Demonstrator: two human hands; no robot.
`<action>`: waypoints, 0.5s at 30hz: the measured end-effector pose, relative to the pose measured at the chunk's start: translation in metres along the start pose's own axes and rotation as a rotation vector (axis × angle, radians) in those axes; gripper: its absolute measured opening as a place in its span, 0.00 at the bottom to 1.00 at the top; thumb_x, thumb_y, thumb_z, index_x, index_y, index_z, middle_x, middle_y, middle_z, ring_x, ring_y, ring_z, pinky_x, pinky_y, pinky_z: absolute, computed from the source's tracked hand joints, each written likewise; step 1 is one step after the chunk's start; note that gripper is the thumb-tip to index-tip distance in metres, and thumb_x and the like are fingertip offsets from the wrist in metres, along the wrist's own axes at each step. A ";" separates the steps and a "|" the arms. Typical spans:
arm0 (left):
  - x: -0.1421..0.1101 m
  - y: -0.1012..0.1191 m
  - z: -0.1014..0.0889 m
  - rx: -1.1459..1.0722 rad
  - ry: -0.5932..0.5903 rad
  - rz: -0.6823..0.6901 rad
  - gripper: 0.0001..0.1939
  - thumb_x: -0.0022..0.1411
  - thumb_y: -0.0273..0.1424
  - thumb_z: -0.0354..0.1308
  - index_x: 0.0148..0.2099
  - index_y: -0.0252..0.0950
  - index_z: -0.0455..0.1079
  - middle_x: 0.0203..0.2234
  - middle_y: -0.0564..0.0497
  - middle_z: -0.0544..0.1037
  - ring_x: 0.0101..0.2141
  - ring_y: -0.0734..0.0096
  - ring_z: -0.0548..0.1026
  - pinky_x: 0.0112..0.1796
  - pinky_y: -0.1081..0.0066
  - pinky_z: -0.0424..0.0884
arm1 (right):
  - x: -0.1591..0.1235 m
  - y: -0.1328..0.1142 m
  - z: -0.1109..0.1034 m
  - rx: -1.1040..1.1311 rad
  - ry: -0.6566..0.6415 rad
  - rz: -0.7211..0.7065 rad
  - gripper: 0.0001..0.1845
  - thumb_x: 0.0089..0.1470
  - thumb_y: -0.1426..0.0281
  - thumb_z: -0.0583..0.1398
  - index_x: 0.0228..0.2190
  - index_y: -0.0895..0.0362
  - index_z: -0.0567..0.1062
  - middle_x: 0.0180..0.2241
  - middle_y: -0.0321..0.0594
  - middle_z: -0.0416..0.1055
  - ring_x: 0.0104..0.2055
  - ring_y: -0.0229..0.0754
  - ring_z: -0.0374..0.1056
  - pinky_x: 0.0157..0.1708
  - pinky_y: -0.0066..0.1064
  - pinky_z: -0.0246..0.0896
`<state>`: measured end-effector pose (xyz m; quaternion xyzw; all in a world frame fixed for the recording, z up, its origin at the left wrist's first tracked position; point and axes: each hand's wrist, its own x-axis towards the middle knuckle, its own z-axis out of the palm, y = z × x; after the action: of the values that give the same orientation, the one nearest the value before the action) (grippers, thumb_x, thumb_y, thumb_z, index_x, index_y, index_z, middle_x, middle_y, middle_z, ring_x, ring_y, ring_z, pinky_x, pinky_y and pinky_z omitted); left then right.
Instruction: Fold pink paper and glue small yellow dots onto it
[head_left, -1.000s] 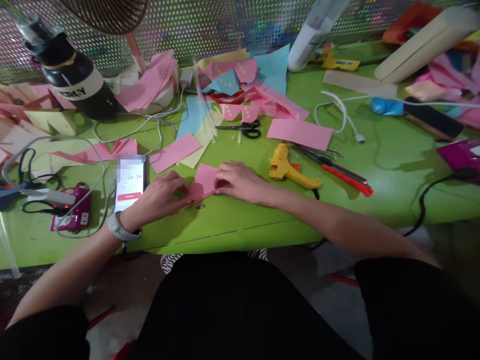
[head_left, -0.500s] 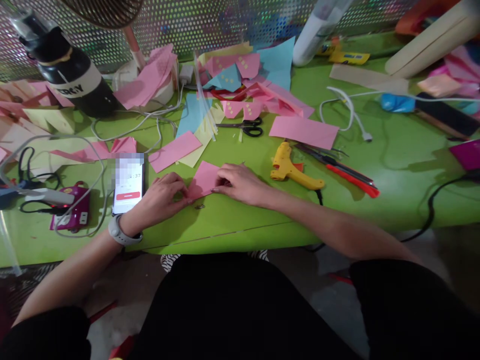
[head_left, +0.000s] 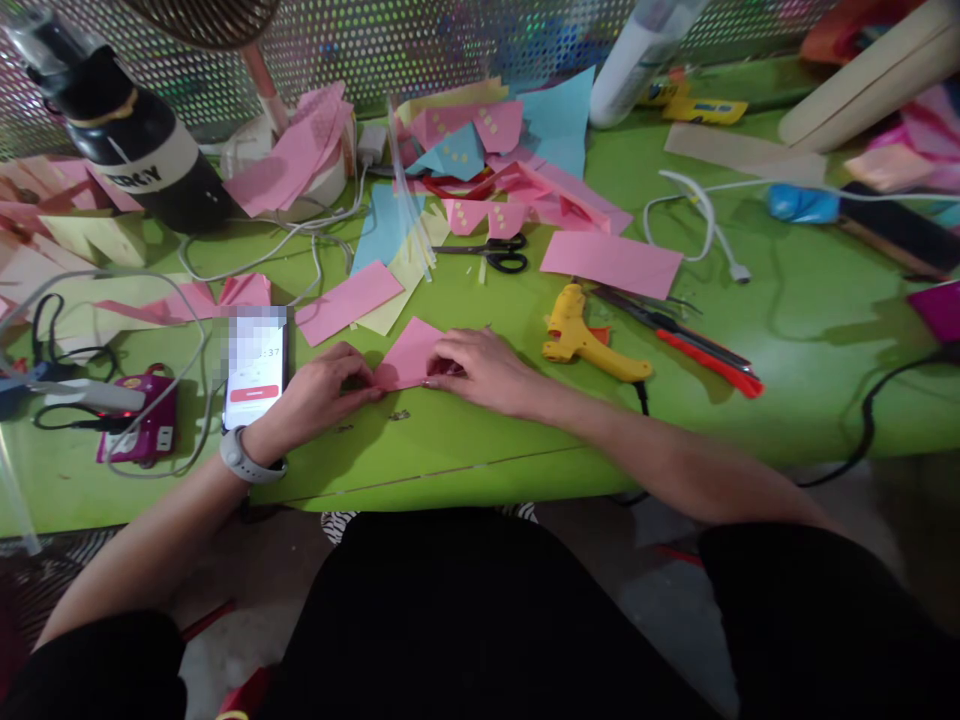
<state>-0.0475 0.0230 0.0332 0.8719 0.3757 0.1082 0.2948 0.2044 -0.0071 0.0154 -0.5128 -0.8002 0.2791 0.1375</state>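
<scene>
A small piece of pink paper [head_left: 407,356] lies between my hands near the front edge of the green table [head_left: 480,420]. My left hand [head_left: 334,392] pinches its left corner between thumb and fingertips. At the paper's right side, my right hand [head_left: 480,370] is closed on the edge with fingers curled, and that corner is hidden under them. A narrow strip along the near edge appears folded up. Beside my left wrist lies a phone [head_left: 253,375] with a lit screen. A yellow glue gun [head_left: 592,335] rests to the right of my right hand.
Black scissors [head_left: 502,252] and cut papers lie behind my hands. A red utility knife [head_left: 709,360] is at right. A black bottle [head_left: 142,150], a fan [head_left: 262,90] and loose cables stand or lie at back left. A purple power socket [head_left: 154,420] sits at left.
The paper's near edge now shows a narrow raised fold between my fingers. My hands stay at the same corners, with only a slight shift. The whole view has moved a little.
</scene>
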 end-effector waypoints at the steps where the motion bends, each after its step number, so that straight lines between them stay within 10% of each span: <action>1: 0.000 0.000 0.000 0.000 0.000 -0.005 0.07 0.64 0.34 0.61 0.36 0.35 0.73 0.35 0.47 0.72 0.34 0.67 0.73 0.38 0.65 0.71 | 0.000 0.000 0.000 -0.007 0.004 -0.002 0.06 0.58 0.66 0.64 0.33 0.56 0.75 0.36 0.41 0.73 0.39 0.44 0.68 0.39 0.37 0.56; 15: 0.007 0.003 -0.006 0.082 -0.075 -0.050 0.08 0.64 0.34 0.57 0.35 0.36 0.73 0.33 0.47 0.73 0.35 0.66 0.72 0.39 0.64 0.70 | 0.005 -0.006 -0.006 0.037 -0.036 0.083 0.04 0.57 0.69 0.64 0.31 0.57 0.77 0.34 0.41 0.75 0.35 0.42 0.69 0.36 0.36 0.59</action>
<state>-0.0431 0.0291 0.0390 0.8771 0.3901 0.0526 0.2751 0.2010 -0.0024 0.0230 -0.5379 -0.7753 0.3083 0.1208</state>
